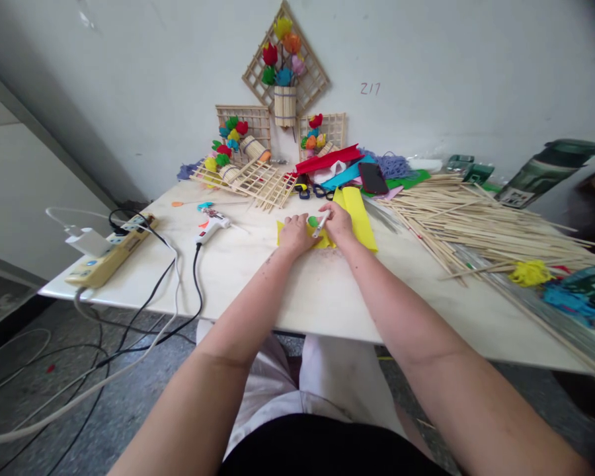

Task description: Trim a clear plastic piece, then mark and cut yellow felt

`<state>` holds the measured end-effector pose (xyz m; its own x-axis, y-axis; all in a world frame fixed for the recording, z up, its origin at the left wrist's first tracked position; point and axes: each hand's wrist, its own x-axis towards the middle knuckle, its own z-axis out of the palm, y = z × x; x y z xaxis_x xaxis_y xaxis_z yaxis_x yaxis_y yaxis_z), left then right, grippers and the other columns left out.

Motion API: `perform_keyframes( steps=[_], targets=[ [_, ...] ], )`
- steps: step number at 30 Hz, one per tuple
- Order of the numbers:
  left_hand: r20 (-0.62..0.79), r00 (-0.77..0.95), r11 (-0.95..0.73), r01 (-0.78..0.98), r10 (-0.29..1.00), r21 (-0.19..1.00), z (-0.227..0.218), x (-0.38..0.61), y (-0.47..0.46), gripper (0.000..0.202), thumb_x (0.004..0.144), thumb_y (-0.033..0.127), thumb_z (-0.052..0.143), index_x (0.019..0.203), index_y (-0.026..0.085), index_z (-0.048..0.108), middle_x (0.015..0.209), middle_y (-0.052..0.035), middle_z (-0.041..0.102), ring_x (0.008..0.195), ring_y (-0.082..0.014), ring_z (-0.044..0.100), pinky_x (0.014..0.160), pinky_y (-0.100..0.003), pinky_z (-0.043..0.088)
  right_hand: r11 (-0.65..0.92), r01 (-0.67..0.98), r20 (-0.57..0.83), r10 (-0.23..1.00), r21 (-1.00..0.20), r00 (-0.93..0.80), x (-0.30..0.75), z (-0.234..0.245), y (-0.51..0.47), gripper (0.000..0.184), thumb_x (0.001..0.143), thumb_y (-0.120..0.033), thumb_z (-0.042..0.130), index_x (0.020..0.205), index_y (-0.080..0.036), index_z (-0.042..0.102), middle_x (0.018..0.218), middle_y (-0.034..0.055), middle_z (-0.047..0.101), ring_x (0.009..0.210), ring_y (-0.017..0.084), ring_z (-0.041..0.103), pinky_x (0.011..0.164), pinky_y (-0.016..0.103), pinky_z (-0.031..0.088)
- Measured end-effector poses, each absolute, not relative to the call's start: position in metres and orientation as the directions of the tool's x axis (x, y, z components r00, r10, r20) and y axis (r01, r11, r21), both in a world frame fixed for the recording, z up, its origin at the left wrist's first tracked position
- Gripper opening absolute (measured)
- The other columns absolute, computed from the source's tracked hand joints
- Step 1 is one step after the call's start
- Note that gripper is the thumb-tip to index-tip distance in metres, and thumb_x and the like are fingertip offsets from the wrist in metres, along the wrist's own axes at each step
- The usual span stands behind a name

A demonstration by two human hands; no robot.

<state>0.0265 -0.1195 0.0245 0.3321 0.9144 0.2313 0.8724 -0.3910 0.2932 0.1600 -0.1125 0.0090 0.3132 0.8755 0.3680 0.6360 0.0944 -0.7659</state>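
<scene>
My right hand (339, 223) is closed round a white pen (322, 224), which slants down toward a small yellow sheet (322, 244). Flat on that sheet lies my left hand (296, 234), fingers stretched out and pressing it to the table. Between the hands shows a small green round piece (312, 221) on the yellow; its edges are partly covered by fingers. Just right of my right hand is a larger folded yellow sheet (357, 221), which looks like crepe paper.
A white glue gun (213, 228) and a power strip (112, 251) with trailing cords are at left. Thin wooden sticks (486, 221) spread at right near a dark green bottle (545, 173). Behind lie scissors (322, 191), a phone (373, 178) and stick lattices (265, 182) with paper flowers.
</scene>
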Motion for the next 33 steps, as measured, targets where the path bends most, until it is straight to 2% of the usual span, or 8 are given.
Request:
perform_keyframes(
  steps=[7,10,15,19,25,28,33],
  targets=[
    [0.193,0.328,-0.373,0.88,0.925,0.293,0.025,0.024,-0.117,0.076,0.067,0.054,0.062,0.129,0.016,0.04,0.123,-0.0116,0.052,0.115,-0.0284,0.044,0.094,-0.034,0.035,-0.056,0.65,0.263,0.886,-0.757,0.383,0.161,0.004,-0.111,0.027,0.059,-0.013,0.053,0.082,-0.024,0.061,0.07,-0.0032,0.063,0.068,0.016,0.058,0.061,0.025,0.044],
    [0.193,0.319,-0.366,0.879,0.928,0.306,0.022,0.024,-0.114,0.076,0.066,0.054,0.063,0.128,0.017,0.041,0.123,-0.011,0.052,0.114,-0.0289,0.044,0.094,-0.035,0.035,-0.071,0.621,0.239,0.885,-0.78,0.4,0.165,0.005,-0.11,0.032,0.059,-0.01,0.05,0.085,-0.024,0.06,0.067,-0.0038,0.063,0.066,0.015,0.06,0.06,0.025,0.045],
    [0.201,0.335,-0.385,0.867,0.92,0.317,0.02,0.022,-0.11,0.077,0.065,0.054,0.064,0.129,0.017,0.041,0.122,-0.0097,0.053,0.112,-0.0293,0.045,0.094,-0.035,0.035,-0.041,0.599,0.278,0.859,-0.8,0.431,0.163,0.009,-0.109,0.031,0.061,-0.012,0.049,0.088,-0.022,0.06,0.069,-0.0027,0.063,0.071,0.016,0.062,0.064,0.025,0.047],
    [0.198,0.346,-0.393,0.866,0.917,0.31,0.02,0.02,-0.11,0.076,0.065,0.052,0.064,0.129,0.018,0.042,0.121,-0.0099,0.053,0.11,-0.0288,0.046,0.092,-0.034,0.037,0.053,0.452,0.253,0.884,-0.89,0.394,0.151,0.005,-0.107,0.031,0.064,-0.016,0.047,0.093,-0.022,0.057,0.074,-0.0024,0.063,0.066,0.014,0.063,0.061,0.024,0.048],
    [0.196,0.352,-0.397,0.871,0.915,0.289,0.02,0.021,-0.112,0.075,0.066,0.055,0.062,0.128,0.018,0.042,0.122,-0.0104,0.052,0.112,-0.0287,0.045,0.093,-0.035,0.036,0.017,0.203,0.119,0.858,-0.979,0.5,0.152,-0.002,-0.102,0.027,0.065,-0.014,0.043,0.089,-0.019,0.054,0.065,-0.003,0.057,0.053,0.011,0.059,0.052,0.022,0.047],
    [0.233,0.339,-0.396,0.877,0.911,0.272,0.018,0.023,-0.116,0.073,0.068,0.057,0.059,0.128,0.018,0.042,0.12,-0.0104,0.053,0.112,-0.0293,0.044,0.093,-0.036,0.036,0.031,0.269,0.167,0.849,-0.963,0.502,0.165,-0.002,-0.101,0.027,0.064,-0.014,0.044,0.088,-0.019,0.055,0.063,-0.0036,0.056,0.052,0.011,0.058,0.051,0.021,0.046],
    [0.261,0.314,-0.381,0.884,0.913,0.271,0.016,0.027,-0.12,0.072,0.069,0.058,0.057,0.127,0.017,0.042,0.119,-0.0112,0.053,0.112,-0.0289,0.043,0.092,-0.036,0.036,0.0,0.576,0.308,0.845,-0.818,0.437,0.185,0.001,-0.104,0.026,0.062,-0.016,0.052,0.086,-0.02,0.059,0.067,-0.0025,0.06,0.063,0.014,0.06,0.059,0.024,0.047]
  ],
)
